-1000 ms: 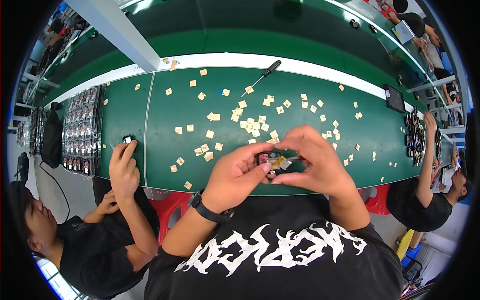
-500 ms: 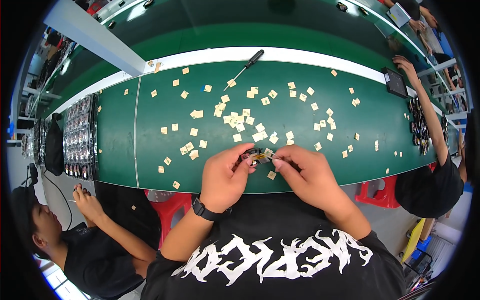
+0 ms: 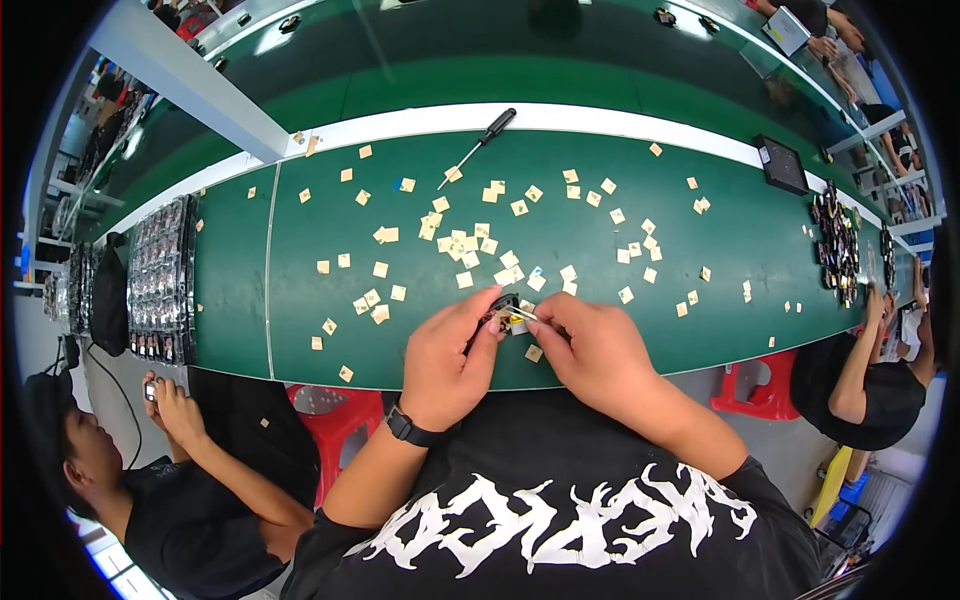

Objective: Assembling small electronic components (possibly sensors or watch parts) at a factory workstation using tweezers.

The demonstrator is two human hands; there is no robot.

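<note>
Both hands are still kept together near the table [image 3: 300, 340] edge. A small dark part [image 3: 503, 312] with a yellow patch is pinched between left hand [image 3: 450, 360] and right hand [image 3: 590, 350].

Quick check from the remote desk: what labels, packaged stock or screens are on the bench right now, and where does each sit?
Small tan squares: label-like pieces scattered across the green mat, thickest at its middle.
Shiny packets: rows in a tray at the mat's left end, silvery and dark.
Dark flat device: far right, rectangular, possibly a screen; not lit.
Small dark part: between left hand and right hand, with a yellow patch.
</note>
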